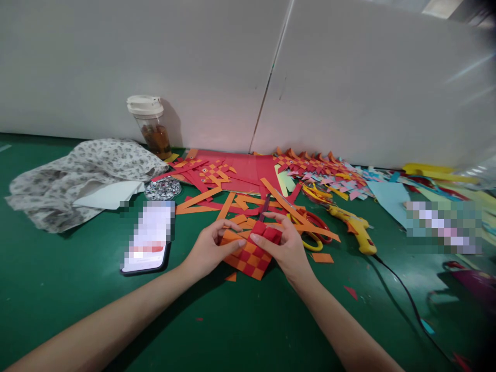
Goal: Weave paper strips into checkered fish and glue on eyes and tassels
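A piece of woven paper (250, 261), checkered in red and orange, is held up between my two hands above the green table. My left hand (209, 245) pinches its left side, thumb on the near face and fingers behind. On the right, my right hand (284, 245) grips the red upper part the same way, its thumb pressing near the top middle. Loose orange paper strips (199, 200) and red ones lie just beyond the hands. Scissors with yellow and red handles (313, 241) rest partly under strips beside my right hand.
A yellow glue gun (354, 227) with a black cord lies at right. A phone (149, 237) and patterned cloth (96, 165) are at left. Behind stand a lidded cup (153, 129) and red paper sheets (240, 168). Colored scraps (349, 186) pile along the wall.
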### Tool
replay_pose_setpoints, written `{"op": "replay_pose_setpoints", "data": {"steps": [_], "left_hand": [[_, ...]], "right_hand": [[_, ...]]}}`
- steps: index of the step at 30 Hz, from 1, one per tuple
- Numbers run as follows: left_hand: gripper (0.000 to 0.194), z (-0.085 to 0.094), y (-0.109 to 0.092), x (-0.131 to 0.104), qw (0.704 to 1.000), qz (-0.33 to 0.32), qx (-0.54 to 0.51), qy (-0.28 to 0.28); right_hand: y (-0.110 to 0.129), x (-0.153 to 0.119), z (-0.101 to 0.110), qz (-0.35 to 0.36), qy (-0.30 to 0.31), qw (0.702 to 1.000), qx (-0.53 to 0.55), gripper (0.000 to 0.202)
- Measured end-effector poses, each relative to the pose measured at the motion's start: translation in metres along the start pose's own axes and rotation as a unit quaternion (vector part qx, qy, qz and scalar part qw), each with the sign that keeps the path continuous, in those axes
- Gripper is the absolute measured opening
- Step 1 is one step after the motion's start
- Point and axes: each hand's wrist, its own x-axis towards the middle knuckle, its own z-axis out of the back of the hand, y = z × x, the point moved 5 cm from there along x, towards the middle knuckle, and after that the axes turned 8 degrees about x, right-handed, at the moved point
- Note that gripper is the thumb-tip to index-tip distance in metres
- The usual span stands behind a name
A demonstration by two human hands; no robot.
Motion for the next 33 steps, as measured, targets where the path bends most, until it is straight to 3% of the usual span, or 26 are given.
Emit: {"op": "replay_pose_setpoints", "data": {"steps": [19, 23, 29, 33], "left_hand": [[0.031, 0.0002, 0.0003, -0.0002, 1.0, 0.008, -0.014, 0.0], [0.031, 0.0007, -0.0035, -0.0007, 0.999, -0.001, -0.037, -0.015], [0.053, -0.0023, 0.0008, -0.0001, 0.991, 0.037, -0.129, -0.008], [0.052, 0.0006, 0.0028, 0.0007, 0.989, 0.035, -0.142, -0.025]], "right_hand": [[-0.002, -0.0017, -0.0081, -0.011, 0.052, 0.998, 0.025, 0.061], [-0.0005, -0.0006, -0.0051, 0.003, 0.028, 0.999, 0.027, 0.06], [0.0005, -0.0011, 0.0015, 0.04, -0.058, 0.995, 0.069, 0.056], [-0.0024, -0.0031, -0.0033, 0.032, -0.06, 0.993, 0.092, 0.056]]}}
